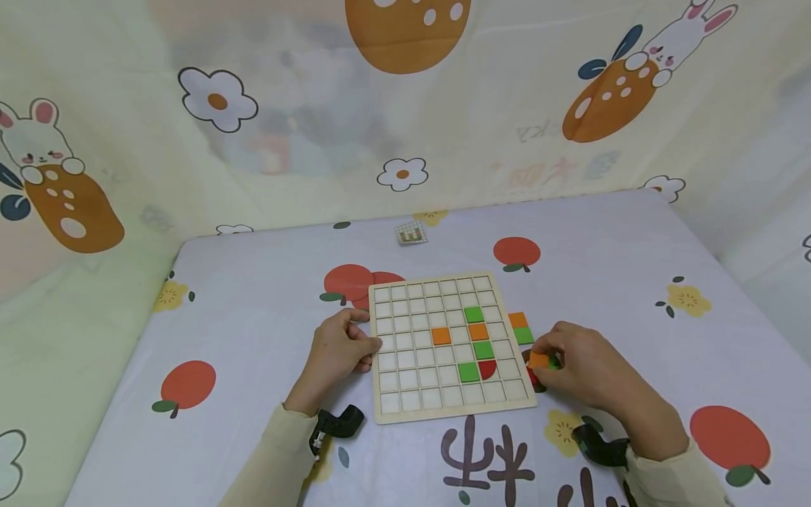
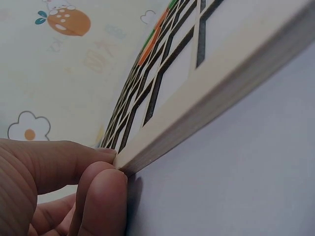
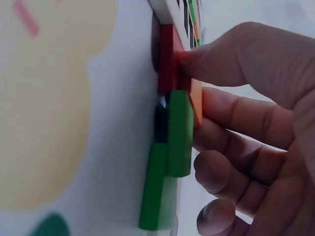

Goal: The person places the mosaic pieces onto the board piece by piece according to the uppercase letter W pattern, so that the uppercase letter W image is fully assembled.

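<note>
A wooden grid board (image 1: pixel 418 414) lies on the table with several green and orange square tiles and a red quarter-round tile (image 1: pixel 487 370) in its cells. My left hand (image 1: pixel 338 348) holds the board's left edge with thumb and fingertips. To the right of the board, my right hand (image 1: pixel 579 359) has thumb and fingers around an orange tile (image 1: pixel 539 360) in a small pile. In the right wrist view the thumb touches a red tile (image 3: pixel 168 59), and green tiles (image 3: pixel 180 132) stick out below. The hand partly hides the pile.
Beside the board's right edge lie a loose orange tile (image 1: pixel 517 320) and a green tile (image 1: pixel 523 336). A small patterned card (image 1: pixel 410 233) is at the back of the table. A printed cloth (image 1: pixel 253 317) covers the table, with a printed curtain (image 1: pixel 304 141) behind.
</note>
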Motion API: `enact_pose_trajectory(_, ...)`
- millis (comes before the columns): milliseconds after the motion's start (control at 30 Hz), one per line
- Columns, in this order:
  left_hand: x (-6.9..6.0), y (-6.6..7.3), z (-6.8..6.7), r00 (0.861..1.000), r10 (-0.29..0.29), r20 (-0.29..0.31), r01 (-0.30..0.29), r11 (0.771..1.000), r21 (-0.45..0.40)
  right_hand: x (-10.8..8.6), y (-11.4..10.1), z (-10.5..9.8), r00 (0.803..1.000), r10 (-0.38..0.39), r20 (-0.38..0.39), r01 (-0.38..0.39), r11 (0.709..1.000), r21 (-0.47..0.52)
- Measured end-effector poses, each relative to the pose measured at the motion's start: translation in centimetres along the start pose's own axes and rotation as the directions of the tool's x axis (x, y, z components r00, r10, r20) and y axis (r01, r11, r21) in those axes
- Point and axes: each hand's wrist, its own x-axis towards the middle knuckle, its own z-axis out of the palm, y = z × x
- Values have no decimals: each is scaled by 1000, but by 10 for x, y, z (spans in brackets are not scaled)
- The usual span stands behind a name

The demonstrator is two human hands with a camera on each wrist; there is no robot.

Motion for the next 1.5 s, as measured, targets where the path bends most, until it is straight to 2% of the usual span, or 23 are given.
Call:
enact_pose_trajectory(300,1,-1,0,1000,4,0,-4,1000,2,1,3,2,997,60,-48,-57,996,67)
enact_pose_trajectory(467,2,-3,0,1000,7,2,-7,1000,2,3,6,2,997,19,-76,-14,998,67)
enact_pose_trajectory(600,3,-3,0,1000,4,4,-4,1000,-3,7,7,2,998,3,-70,1,998,58)
enact_pose_trajectory(867,3,-3,0,1000,-2,-2,2,1000,-7,18,1,-1,998,54,-30,-53,998,26)
enact_pose_trajectory(1067,3,-3,0,1000,-4,2,4,1000,-8,21,-5,0,996,73,-45,-71,997,36)
enact_pose_trajectory(1167,3,-3,-1,1000,2,3,-2,1000,-3,21,-9,3,997,59,-53,-56,997,58)
enact_pose_trajectory(1300,3,-2,-1,1000,2,4,-2,1000,4,19,-19,6,999,31,-18,-28,991,128)
enact_pose_trajectory(1500,2,-1,-1,1000,-8,-1,8,1000,10,20,-40,11,997,-70,16,66,976,206)
